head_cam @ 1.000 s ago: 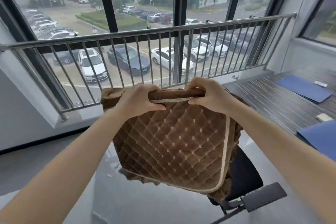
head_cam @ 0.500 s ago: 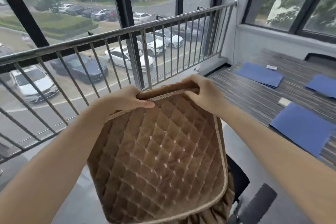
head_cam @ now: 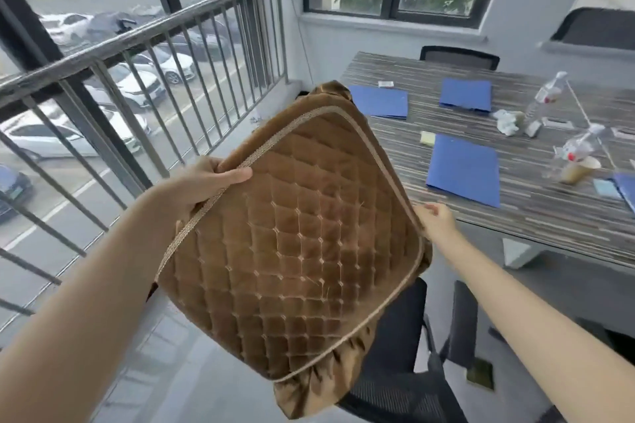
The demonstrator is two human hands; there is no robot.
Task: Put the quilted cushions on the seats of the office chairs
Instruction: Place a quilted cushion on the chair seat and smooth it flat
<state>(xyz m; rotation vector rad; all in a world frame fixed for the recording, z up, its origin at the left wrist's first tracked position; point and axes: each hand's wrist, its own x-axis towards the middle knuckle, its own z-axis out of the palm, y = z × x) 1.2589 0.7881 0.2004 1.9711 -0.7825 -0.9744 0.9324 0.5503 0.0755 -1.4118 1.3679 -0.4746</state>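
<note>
From the head view, the quilted cushion [head_cam: 292, 237] hangs in the air above the office chair [head_cam: 405, 364], soft, light and floppy, best held by its piped rim. The left hand [head_cam: 202, 185] pinches its upper-left edge; the right hand [head_cam: 438, 218] touches the right edge, fingers loosely spread

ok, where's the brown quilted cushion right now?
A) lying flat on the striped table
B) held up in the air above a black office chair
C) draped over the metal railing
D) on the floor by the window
B: the left hand grips the quilted cushion by its piped edge, the right hand is at its other side, and it hangs above the black office chair.
</note>
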